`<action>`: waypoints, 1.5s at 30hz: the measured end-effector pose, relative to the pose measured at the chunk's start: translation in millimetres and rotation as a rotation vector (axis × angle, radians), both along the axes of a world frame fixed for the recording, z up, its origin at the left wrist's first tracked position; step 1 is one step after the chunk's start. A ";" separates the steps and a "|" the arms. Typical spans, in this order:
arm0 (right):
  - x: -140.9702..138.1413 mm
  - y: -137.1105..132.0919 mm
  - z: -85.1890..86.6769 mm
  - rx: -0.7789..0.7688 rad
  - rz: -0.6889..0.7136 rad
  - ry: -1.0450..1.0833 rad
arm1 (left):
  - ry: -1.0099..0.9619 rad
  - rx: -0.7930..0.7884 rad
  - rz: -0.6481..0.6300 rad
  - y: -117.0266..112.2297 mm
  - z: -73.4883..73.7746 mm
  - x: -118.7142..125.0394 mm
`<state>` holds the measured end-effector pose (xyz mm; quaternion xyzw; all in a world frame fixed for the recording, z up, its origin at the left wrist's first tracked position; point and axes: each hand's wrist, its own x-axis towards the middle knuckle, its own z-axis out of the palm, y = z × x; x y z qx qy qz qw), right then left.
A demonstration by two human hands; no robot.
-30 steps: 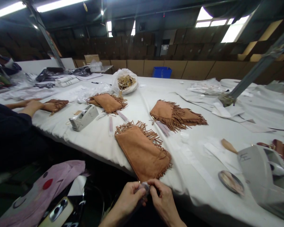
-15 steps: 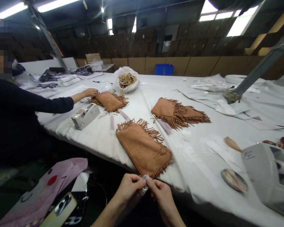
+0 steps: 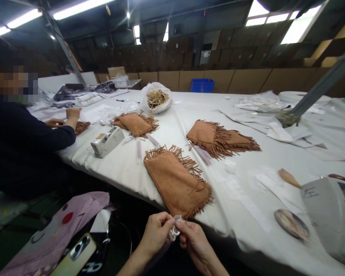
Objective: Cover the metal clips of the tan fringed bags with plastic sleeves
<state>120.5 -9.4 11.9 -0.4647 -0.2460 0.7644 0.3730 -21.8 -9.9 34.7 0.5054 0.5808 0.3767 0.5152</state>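
A brown suede pouch with fringed edges (image 3: 178, 184) lies on the white-covered table, its near corner at the table edge. Just below that corner, my left hand (image 3: 155, 233) and my right hand (image 3: 197, 241) meet with fingers pinched. Between the fingertips of both is a small shiny metal ring piece in clear plastic (image 3: 174, 232). Whether it is joined to the pouch cannot be made out. Further back lie more fringed pouches, a stack on the right (image 3: 202, 132) and a stack on the left (image 3: 135, 124).
Grey tape dispensers stand at left (image 3: 108, 142) and near right (image 3: 323, 214), with a round dish (image 3: 291, 224) beside the latter. A plastic bag of tan cords (image 3: 156, 99) sits behind. At left, a co-worker (image 3: 25, 138) handles a brown piece. A phone (image 3: 76, 255) lies lower left.
The co-worker's hand has drawn back from the left stack and now works with a brown piece near their body. My hands stay together; more of the metal ring piece shows. The view has shifted slightly.
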 end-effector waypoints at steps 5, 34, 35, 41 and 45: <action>-5.7 1.3 -9.6 0.023 -0.027 -0.008 | -0.267 -0.225 -0.111 -8.0 -11.5 -9.8; 6.3 6.5 28.5 -0.011 -0.069 -0.093 | 0.296 0.212 -0.140 -55.9 -11.2 -47.4; 8.8 8.1 27.7 0.000 -0.084 -0.114 | 0.311 0.164 -0.156 -63.6 -17.4 -60.8; 12.6 10.8 24.7 0.022 -0.077 -0.195 | 0.473 -0.046 -0.153 -72.1 -24.3 -105.4; 9.2 10.9 25.8 0.022 -0.067 -0.216 | 0.161 0.008 -0.040 -27.1 4.3 -67.0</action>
